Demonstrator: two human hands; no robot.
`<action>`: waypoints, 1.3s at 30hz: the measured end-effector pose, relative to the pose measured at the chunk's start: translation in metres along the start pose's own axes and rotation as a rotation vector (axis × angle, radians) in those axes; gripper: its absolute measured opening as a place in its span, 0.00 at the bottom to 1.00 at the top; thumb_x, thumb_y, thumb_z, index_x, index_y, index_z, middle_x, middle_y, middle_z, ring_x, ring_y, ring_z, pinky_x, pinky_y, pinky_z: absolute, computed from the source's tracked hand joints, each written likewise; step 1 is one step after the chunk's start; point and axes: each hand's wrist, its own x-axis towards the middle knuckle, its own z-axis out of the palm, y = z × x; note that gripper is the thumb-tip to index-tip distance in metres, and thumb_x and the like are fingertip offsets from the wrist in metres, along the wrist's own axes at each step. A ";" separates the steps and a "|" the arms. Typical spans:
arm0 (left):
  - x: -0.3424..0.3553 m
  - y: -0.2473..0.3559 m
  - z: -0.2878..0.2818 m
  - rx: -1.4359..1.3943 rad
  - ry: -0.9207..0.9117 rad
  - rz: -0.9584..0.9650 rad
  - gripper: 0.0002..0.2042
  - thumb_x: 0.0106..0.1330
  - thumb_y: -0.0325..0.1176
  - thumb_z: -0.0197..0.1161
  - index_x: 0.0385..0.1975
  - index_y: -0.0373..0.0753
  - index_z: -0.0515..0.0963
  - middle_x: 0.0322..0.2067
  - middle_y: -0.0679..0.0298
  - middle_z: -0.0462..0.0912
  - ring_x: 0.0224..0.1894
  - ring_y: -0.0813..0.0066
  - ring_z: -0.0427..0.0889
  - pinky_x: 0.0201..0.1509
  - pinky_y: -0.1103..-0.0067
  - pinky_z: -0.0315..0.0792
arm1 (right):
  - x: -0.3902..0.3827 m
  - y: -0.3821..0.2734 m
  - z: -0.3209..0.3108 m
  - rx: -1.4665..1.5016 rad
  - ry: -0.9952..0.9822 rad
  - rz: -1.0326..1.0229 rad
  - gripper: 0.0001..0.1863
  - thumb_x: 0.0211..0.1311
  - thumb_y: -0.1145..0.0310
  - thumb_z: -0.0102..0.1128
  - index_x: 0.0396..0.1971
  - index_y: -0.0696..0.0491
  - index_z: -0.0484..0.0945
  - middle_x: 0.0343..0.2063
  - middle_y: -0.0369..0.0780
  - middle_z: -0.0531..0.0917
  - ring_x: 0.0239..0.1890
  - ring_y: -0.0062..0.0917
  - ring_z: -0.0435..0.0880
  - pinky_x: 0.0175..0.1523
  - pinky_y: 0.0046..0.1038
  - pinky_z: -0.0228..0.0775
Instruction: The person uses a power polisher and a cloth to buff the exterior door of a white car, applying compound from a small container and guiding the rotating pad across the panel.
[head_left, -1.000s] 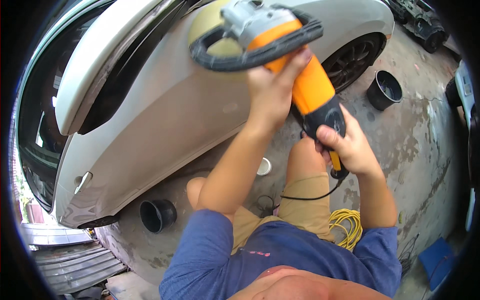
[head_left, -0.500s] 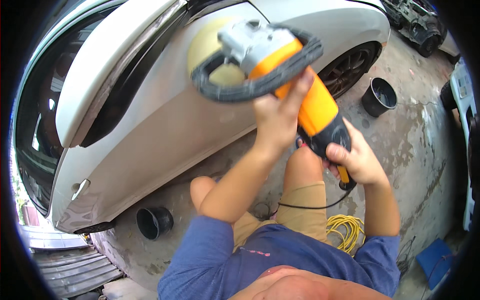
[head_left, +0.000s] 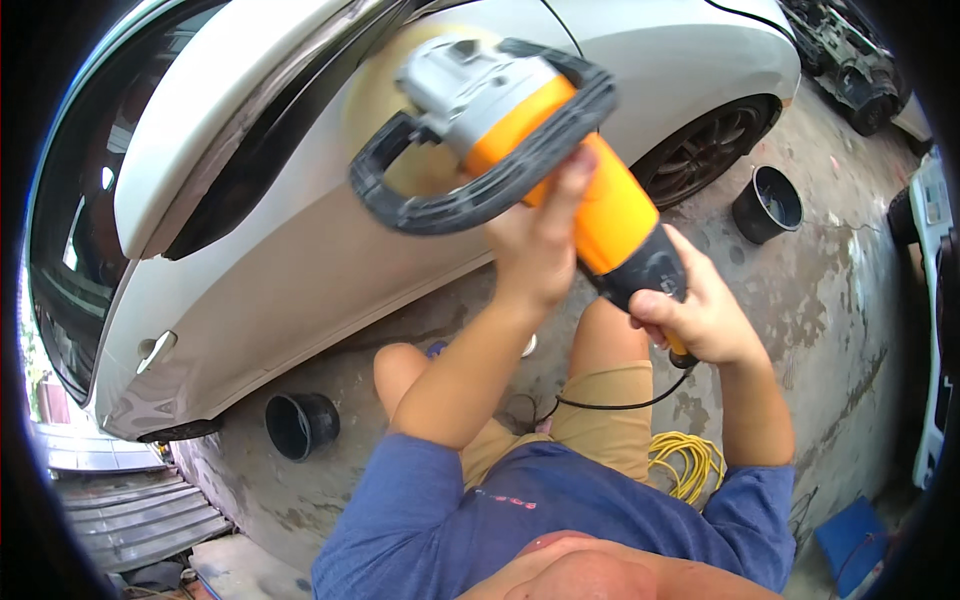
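Observation:
Both my hands hold an orange and black car polisher (head_left: 612,208) with a grey metal head and a black loop handle (head_left: 460,205). My left hand (head_left: 538,250) is closed under the front of the orange body, just behind the loop; some of its fingers are hidden beneath. Around the black rear grip, my right hand (head_left: 700,312) is wrapped, thumb on top. A blurred, pale yellow polishing pad (head_left: 375,110) under the head lies against the side panel of a white car (head_left: 330,235), close to its wing mirror (head_left: 200,120).
A black cord (head_left: 630,405) hangs from the polisher across my leg. Coiled yellow cable (head_left: 690,470) lies by my right side. One black bucket (head_left: 302,427) stands at left, another (head_left: 768,205) near the car wheel (head_left: 705,150). Car parts (head_left: 850,80) sit far right.
The polisher and both hands have shifted left and a little nearer to me along the car's side. The grip of each hand stays the same.

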 end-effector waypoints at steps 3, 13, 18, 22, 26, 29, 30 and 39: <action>0.003 0.009 -0.015 -0.029 -0.049 -0.008 0.16 0.65 0.35 0.75 0.47 0.35 0.82 0.46 0.64 0.85 0.49 0.75 0.82 0.55 0.74 0.75 | 0.000 0.003 0.012 0.018 -0.060 -0.025 0.45 0.57 0.57 0.77 0.69 0.58 0.63 0.27 0.34 0.80 0.20 0.12 0.74 0.23 0.19 0.66; 0.025 0.007 0.010 -0.045 -0.254 -0.169 0.15 0.64 0.32 0.75 0.45 0.35 0.80 0.44 0.65 0.83 0.46 0.77 0.82 0.53 0.75 0.77 | -0.017 -0.019 0.026 0.063 0.183 -0.054 0.32 0.61 0.55 0.75 0.57 0.58 0.70 0.24 0.36 0.80 0.17 0.14 0.74 0.22 0.19 0.67; 0.003 0.026 -0.017 0.003 -0.130 -0.048 0.16 0.66 0.33 0.74 0.49 0.35 0.81 0.46 0.65 0.83 0.49 0.76 0.81 0.57 0.74 0.75 | -0.016 -0.006 0.033 0.062 0.048 0.009 0.45 0.58 0.55 0.77 0.69 0.59 0.63 0.30 0.33 0.79 0.22 0.12 0.73 0.26 0.18 0.65; 0.004 0.020 -0.016 -0.024 -0.139 -0.106 0.16 0.66 0.34 0.74 0.50 0.35 0.81 0.46 0.64 0.84 0.49 0.75 0.82 0.57 0.74 0.76 | -0.013 0.006 0.032 0.066 0.076 -0.061 0.48 0.58 0.52 0.78 0.70 0.61 0.61 0.33 0.36 0.80 0.26 0.13 0.75 0.30 0.19 0.69; 0.031 -0.002 0.003 0.079 -0.373 -0.309 0.15 0.63 0.34 0.76 0.45 0.35 0.81 0.44 0.63 0.85 0.46 0.75 0.83 0.55 0.73 0.78 | -0.009 0.024 0.036 0.167 0.166 -0.060 0.41 0.61 0.51 0.75 0.65 0.59 0.65 0.29 0.36 0.80 0.22 0.15 0.75 0.27 0.21 0.69; 0.033 -0.012 0.006 0.064 -0.417 -0.257 0.15 0.64 0.33 0.75 0.46 0.34 0.81 0.44 0.63 0.85 0.47 0.75 0.83 0.55 0.73 0.77 | -0.007 0.040 0.040 0.260 0.252 -0.142 0.30 0.64 0.50 0.73 0.52 0.55 0.69 0.23 0.35 0.78 0.17 0.16 0.74 0.23 0.21 0.68; 0.027 -0.012 0.001 0.115 -0.428 -0.204 0.16 0.64 0.33 0.74 0.47 0.33 0.81 0.46 0.63 0.85 0.48 0.75 0.83 0.56 0.73 0.77 | -0.010 0.042 0.035 0.244 0.177 -0.086 0.36 0.62 0.51 0.74 0.59 0.59 0.68 0.30 0.38 0.82 0.27 0.19 0.81 0.34 0.23 0.76; -0.033 -0.006 -0.060 0.151 -0.146 -0.286 0.15 0.69 0.27 0.64 0.54 0.33 0.77 0.47 0.59 0.83 0.49 0.69 0.84 0.55 0.71 0.80 | -0.008 0.086 0.045 -0.038 0.170 -0.280 0.51 0.49 0.44 0.80 0.63 0.64 0.69 0.43 0.43 0.80 0.48 0.30 0.78 0.53 0.32 0.70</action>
